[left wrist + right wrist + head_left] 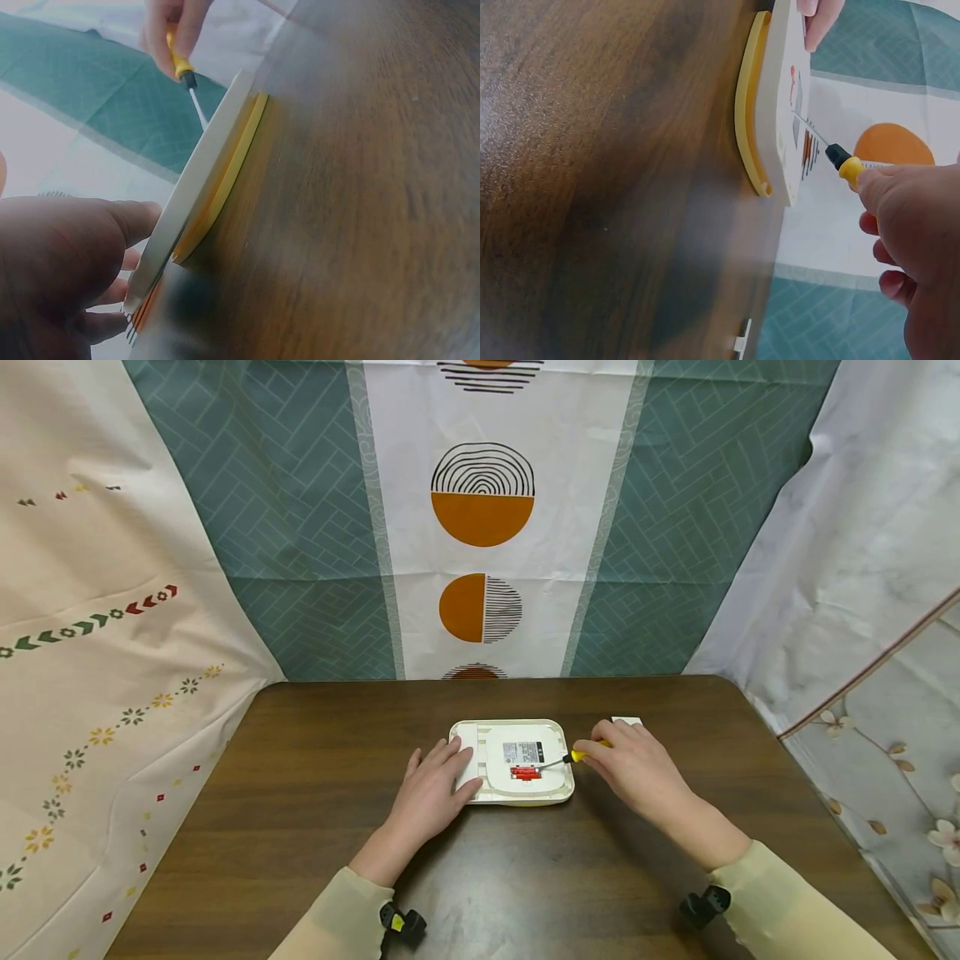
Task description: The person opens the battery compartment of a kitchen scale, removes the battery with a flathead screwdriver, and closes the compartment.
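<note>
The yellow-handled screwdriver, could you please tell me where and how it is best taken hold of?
Probably by its yellow handle, coming from the right and slightly above: the handle is thicker than the thin shaft and slants up and rightward, away from the white device. The right hand holds it there.

Counter (300, 760): brown wood grain, before you.
Rear cloth (300, 485): teal and white, facing you.
Left cloth (112, 568): cream, small motifs.
Right cloth (870, 735): pale, floral.
</note>
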Available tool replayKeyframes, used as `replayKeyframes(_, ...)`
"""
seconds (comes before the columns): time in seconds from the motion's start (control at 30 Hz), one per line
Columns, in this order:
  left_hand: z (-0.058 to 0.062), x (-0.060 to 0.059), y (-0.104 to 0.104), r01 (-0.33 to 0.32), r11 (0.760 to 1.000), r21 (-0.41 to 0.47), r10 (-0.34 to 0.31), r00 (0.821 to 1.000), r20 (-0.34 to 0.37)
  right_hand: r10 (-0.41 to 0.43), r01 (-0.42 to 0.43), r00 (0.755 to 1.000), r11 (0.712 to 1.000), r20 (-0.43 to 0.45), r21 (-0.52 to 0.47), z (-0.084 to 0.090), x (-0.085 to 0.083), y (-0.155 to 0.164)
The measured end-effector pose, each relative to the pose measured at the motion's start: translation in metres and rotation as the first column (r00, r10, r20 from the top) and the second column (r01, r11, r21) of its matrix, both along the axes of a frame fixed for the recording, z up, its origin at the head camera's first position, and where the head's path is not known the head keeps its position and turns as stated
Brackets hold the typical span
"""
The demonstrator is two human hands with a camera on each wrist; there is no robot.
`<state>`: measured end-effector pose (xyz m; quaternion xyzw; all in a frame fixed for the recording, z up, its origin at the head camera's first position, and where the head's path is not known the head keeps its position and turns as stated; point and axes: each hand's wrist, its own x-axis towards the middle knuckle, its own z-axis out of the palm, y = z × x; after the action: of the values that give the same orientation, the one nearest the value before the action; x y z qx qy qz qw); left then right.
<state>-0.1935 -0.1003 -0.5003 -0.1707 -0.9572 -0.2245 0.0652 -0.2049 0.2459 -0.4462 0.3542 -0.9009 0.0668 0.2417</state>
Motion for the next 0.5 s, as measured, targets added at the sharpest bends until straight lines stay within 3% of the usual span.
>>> replayKeyframes(0.5,0.0005,0.0002,-0.0005,0.004,1.000,-0.005,-0.004,1.000,0.007,0.053,-0.049,0.997,0.996,-0.051,0.078,0.0056,-0.0015,-0.0080)
